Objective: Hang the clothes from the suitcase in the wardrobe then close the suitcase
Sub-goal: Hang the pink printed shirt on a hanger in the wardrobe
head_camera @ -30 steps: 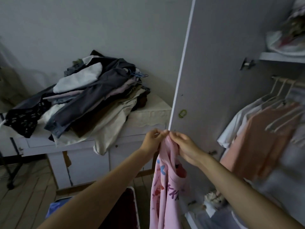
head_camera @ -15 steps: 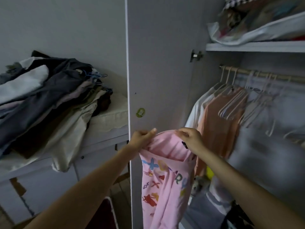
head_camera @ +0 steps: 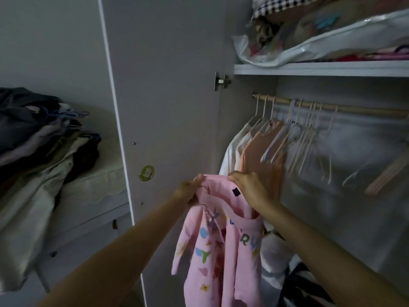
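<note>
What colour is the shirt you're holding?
Pink shirt, with colourful letters and shapes printed on it; seen in the head view.

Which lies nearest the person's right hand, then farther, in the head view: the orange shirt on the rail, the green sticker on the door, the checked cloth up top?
From the right hand:
1. Orange shirt, just behind it.
2. Green sticker, leftward on the door.
3. Checked cloth, high on the shelf.

Two hands, the left hand [head_camera: 188, 191] and the right hand [head_camera: 249, 187], are holding one pink shirt [head_camera: 221, 251], while two garments, one white garment [head_camera: 230, 158] and one peach garment [head_camera: 259, 156], are hanging on one rail [head_camera: 354, 109].
</note>
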